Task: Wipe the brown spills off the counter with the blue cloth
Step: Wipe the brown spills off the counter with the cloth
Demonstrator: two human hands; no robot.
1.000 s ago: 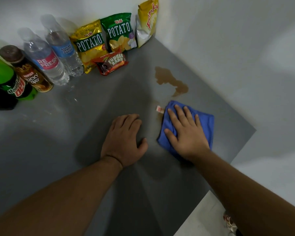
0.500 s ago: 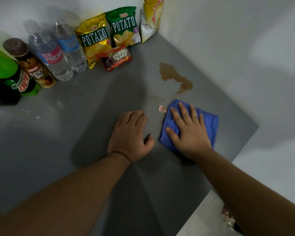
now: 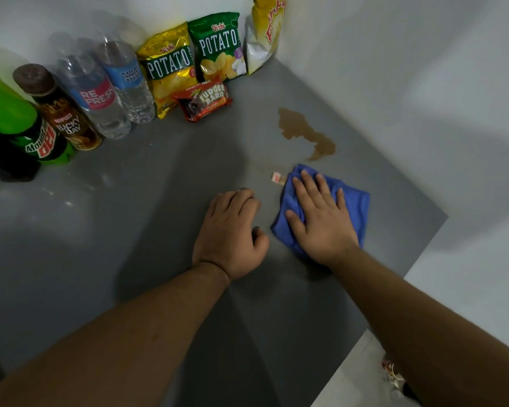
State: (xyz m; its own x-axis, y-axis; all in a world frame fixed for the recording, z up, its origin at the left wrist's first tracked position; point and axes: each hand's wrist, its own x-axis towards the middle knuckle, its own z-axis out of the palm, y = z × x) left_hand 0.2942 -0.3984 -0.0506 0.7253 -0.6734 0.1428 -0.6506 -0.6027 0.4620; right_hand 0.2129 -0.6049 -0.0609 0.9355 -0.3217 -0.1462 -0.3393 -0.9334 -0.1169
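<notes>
A folded blue cloth lies on the grey counter near its right side. My right hand presses flat on the cloth with straight, spread fingers. A brown spill spreads on the counter just beyond the cloth, apart from it. A faint brown smear shows to the left of the cloth's far corner. My left hand rests palm down on the bare counter beside the cloth, fingers loosely bent, holding nothing.
A small torn wrapper scrap lies at the cloth's far left corner. Along the back wall stand several bottles and snack bags, with a fudge bar pack in front. The counter's right edge drops off near the cloth.
The cloth and my right hand have barely shifted on the counter. My left hand's fingers have curled in slightly. The camera has tilted a little.
</notes>
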